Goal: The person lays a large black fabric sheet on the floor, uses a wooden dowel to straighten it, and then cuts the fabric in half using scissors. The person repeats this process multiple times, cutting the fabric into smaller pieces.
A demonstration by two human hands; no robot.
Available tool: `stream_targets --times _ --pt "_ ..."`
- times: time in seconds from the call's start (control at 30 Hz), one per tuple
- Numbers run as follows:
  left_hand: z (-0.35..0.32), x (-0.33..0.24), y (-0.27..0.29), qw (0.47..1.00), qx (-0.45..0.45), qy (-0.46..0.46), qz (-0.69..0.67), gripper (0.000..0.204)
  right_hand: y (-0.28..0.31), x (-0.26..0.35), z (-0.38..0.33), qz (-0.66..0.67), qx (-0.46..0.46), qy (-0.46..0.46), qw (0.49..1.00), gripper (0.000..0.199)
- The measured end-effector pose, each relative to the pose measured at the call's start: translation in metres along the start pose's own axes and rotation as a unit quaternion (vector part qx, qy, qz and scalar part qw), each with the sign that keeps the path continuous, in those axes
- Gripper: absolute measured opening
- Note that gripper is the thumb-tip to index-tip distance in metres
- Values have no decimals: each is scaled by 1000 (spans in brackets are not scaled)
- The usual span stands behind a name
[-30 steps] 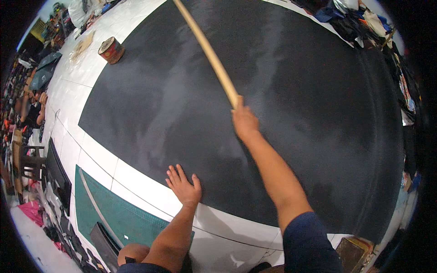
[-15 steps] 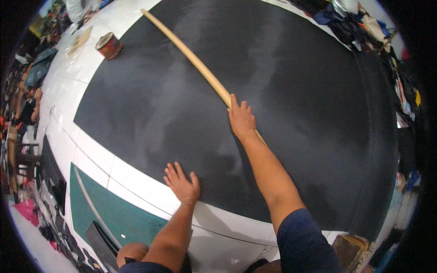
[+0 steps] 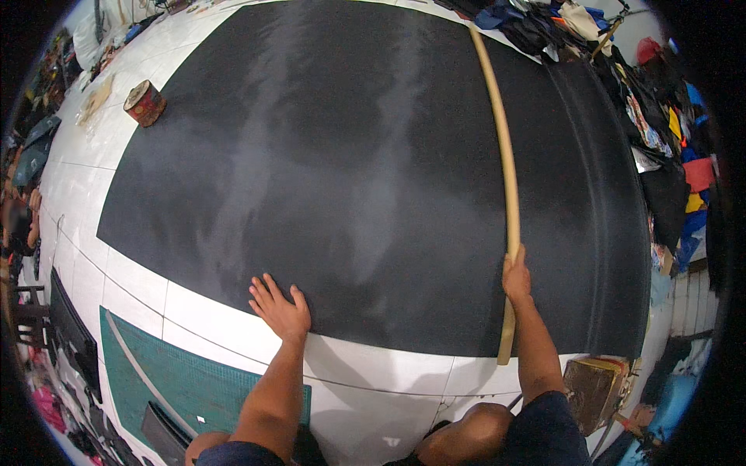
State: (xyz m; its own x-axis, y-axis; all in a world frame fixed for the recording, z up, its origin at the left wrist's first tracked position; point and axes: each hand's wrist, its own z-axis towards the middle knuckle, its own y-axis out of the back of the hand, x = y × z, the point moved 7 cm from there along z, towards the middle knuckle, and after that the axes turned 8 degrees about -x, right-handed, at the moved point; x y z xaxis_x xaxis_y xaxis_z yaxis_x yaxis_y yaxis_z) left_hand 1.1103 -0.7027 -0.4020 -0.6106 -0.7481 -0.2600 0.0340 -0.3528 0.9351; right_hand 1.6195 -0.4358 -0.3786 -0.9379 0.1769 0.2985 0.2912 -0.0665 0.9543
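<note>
A large black sheet (image 3: 326, 194) lies spread over the white tiled floor. Its surface carries pale, chalky streaks. My right hand (image 3: 517, 276) is wrapped round a long, flat wooden stick (image 3: 503, 147) near its lower end. The stick runs across the right part of the sheet, from close to my knee up to the far edge. My left hand (image 3: 281, 312) rests flat on the sheet's near edge, fingers spread, holding nothing.
A rusty tin can (image 3: 144, 103) stands at the sheet's far left corner. A green cutting mat (image 3: 186, 365) lies at the near left, a worn box (image 3: 594, 388) at the near right. Piled cloth and scraps (image 3: 660, 116) line the right side. A person (image 3: 19, 225) is at the far left.
The stick has swung from a diagonal across the sheet to nearly upright on its right side, carried by my right hand. My left hand stays flat. The view has shifted.
</note>
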Motion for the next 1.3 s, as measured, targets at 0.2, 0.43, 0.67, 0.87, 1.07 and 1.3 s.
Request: stream_targets --times 0.2,0.43,0.67,0.87,1.07,1.3 --pt "0 7 -1 999 21 6 -34 73 25 -22 -46 43 -42 18 998 58" --pt "0 13 -2 997 26 -36 -69 80 28 2 -141 -42 32 149 987 63" --pt "-22 22 7 992 45 -111 -38 80 16 9 -218 -112 132 359 917 68" --pt "-56 81 30 994 -7 -5 -112 76 15 13 -298 -68 221 474 850 65" --pt "-85 94 91 937 22 338 -86 87 7 80 -355 -45 334 491 804 65" --pt "-69 220 20 896 71 416 -136 83 -9 103 -399 20 379 545 748 60"
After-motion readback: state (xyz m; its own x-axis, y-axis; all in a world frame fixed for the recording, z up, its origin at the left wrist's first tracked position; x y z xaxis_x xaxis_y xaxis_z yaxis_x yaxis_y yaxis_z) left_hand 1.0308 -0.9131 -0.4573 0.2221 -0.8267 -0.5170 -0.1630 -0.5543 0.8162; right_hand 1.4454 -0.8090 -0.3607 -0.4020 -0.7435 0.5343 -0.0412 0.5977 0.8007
